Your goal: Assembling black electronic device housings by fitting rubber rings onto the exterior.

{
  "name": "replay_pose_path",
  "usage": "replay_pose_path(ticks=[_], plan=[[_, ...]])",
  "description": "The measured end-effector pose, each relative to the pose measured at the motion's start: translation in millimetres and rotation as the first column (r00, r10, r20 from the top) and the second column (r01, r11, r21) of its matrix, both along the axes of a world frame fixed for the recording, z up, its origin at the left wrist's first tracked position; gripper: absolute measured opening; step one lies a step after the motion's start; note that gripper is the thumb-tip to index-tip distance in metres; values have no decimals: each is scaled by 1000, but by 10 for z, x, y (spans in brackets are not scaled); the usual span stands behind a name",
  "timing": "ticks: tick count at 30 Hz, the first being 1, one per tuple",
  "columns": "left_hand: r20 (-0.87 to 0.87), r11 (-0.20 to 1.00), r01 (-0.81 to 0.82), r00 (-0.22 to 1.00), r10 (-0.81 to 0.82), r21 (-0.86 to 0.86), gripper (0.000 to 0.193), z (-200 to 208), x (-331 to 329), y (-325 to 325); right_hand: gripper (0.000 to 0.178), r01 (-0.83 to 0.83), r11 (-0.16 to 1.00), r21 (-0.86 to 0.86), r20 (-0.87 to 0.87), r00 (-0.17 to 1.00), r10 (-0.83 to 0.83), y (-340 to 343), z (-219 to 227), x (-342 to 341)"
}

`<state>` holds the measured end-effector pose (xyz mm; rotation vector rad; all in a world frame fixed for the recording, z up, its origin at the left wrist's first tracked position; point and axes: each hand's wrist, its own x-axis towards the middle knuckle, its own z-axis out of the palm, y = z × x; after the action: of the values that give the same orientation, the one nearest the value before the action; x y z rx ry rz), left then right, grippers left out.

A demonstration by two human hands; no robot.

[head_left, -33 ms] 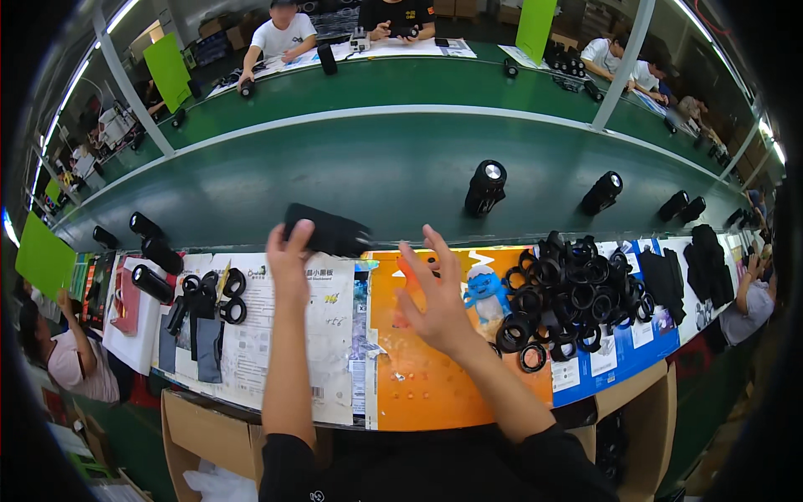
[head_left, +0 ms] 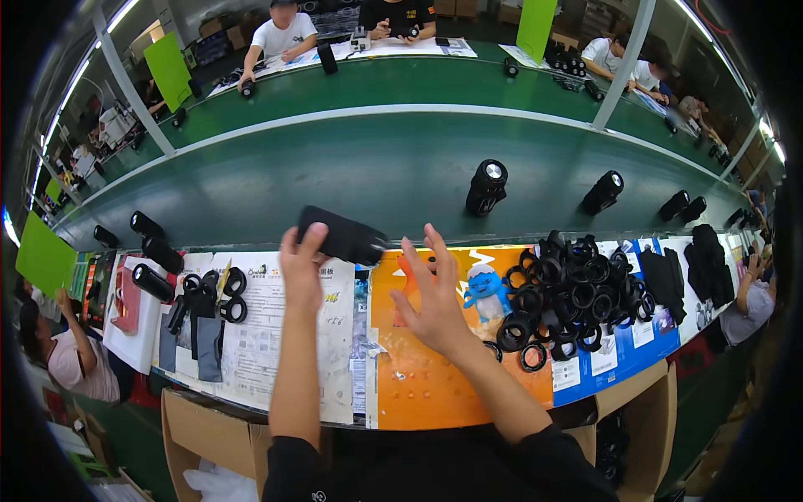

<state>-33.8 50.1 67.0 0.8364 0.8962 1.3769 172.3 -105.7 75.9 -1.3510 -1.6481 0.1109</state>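
My left hand [head_left: 301, 269] is raised over the bench edge and grips the left end of a flat black pouch [head_left: 341, 236], which lies tilted across the near edge of the green conveyor belt [head_left: 368, 171]. My right hand [head_left: 431, 294] is open with fingers spread, just right of the pouch's free end, and holds nothing. I cannot tell if its fingertips touch the pouch. Below both hands lie white printed sheets [head_left: 276, 335] and an orange sheet [head_left: 435, 376].
A heap of black rings [head_left: 569, 284] sits at right, with black pouches [head_left: 707, 263] beyond it. Black cylinders [head_left: 487, 186] stand on the belt, more [head_left: 155, 283] lie at left beside rings and flat black pieces [head_left: 209, 335]. Other people work across the belt and at both sides.
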Motion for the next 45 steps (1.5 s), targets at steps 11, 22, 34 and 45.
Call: replay_pose_path(ticks=[11,22,34,45], plan=[[121,962,225,962,-245,157,54,-414,316,-491,86,-178,980,-92,-574,814,94,14,-433,-240],[349,912,342,846,-403,225,89,-449,368,-687,79,-578,800,-164,-903,414,114,-28,-618,-241],[384,936,327,854,-351,128,65,-464,295,-706,86,-623,728,-285,-879,473,61,-70,-574,-214],[473,931,227,812,-343,285,72,-572,238,-601,93,-357,868,-344,-549,827,123,-98,-591,-373]])
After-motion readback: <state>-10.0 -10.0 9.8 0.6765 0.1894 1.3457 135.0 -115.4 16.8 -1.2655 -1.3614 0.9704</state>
